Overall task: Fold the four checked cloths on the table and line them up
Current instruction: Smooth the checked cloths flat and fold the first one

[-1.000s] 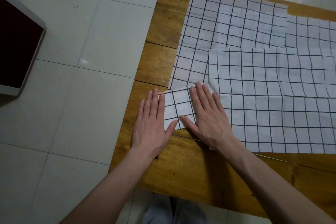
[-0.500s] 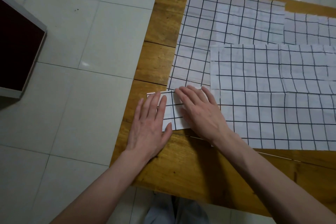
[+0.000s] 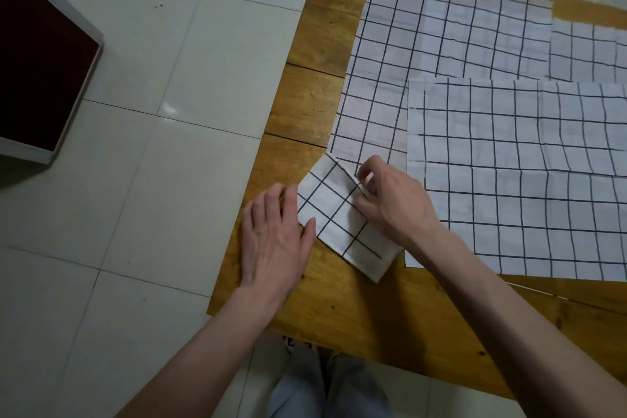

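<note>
Done: 1 folded cloth (image 3: 342, 217) | left: 3 flat cloths (image 3: 509, 180) | your left hand (image 3: 274, 241) lies flat beside it, right hand (image 3: 393, 204) pinches its edge

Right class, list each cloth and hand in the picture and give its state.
Small cloth: folded, lying askew at table corner.
Near cloth: spread flat, unfolded.
Far cloth: spread flat, partly covered.
Right-edge cloth: flat, mostly out of view.
Left hand: flat, touching small cloth.
Right hand: pinching small cloth.

Pale glossy floor tiles (image 3: 142, 85); wooden plank table (image 3: 305, 105); dark white-framed cabinet (image 3: 37, 78) left
</note>
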Motion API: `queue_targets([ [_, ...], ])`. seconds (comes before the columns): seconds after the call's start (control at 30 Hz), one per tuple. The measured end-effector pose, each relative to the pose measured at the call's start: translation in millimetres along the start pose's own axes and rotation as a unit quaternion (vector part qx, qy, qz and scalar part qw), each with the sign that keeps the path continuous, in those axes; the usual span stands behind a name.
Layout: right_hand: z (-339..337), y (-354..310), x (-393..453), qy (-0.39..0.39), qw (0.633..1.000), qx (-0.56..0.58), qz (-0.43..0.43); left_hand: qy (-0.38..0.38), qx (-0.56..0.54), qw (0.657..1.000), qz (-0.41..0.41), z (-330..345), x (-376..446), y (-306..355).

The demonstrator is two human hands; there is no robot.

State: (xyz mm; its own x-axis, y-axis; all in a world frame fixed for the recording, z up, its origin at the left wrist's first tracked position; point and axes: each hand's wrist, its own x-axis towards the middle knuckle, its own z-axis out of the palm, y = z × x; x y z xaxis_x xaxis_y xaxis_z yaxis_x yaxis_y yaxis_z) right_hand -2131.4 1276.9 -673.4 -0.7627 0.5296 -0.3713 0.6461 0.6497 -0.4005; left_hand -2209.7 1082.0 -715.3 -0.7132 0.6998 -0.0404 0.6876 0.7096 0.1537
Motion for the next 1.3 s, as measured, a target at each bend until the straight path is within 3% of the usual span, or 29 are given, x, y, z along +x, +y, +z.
queue_targets([
  [0.1,2,4,-9,-0.032,0.996,0.068,0.041,0.002,-0.006,0.999,-0.033,-6,-1,3],
  [0.23,0,7,-30,-0.040,0.985,0.163,0.029,-0.019,-0.045,0.995,-0.088,-13,-3,12],
  [0.43,-7,3,-66,-0.039,0.924,0.380,0.039,-0.076,-0.189,0.970,-0.131,-30,-6,22],
  [0.53,-8,-2,-76,-0.016,0.890,0.453,0.055,-0.119,-0.321,0.924,-0.169,-42,-7,23],
  [0.63,-6,-8,-81,0.005,0.862,0.499,0.084,-0.159,-0.508,0.814,-0.233,-48,-5,21],
  [0.7,0,-10,-82,0.019,0.858,0.502,0.103,-0.144,-0.540,0.792,-0.246,-51,-6,17],
  [0.83,15,-17,-87,0.026,0.856,0.495,0.147,-0.112,-0.525,0.808,-0.241,-55,-12,0],
  [1.03,48,-34,-101,0.024,0.924,0.362,0.120,-0.107,-0.507,0.810,-0.273,-51,-18,-29],
  [1.2,65,-49,-106,0.042,0.937,0.324,0.126,-0.087,-0.481,0.823,-0.288,-44,-30,-45],
  [1.3,74,-55,-106,0.059,0.940,0.308,0.136,-0.079,-0.436,0.850,-0.285,-41,-38,-53],
])
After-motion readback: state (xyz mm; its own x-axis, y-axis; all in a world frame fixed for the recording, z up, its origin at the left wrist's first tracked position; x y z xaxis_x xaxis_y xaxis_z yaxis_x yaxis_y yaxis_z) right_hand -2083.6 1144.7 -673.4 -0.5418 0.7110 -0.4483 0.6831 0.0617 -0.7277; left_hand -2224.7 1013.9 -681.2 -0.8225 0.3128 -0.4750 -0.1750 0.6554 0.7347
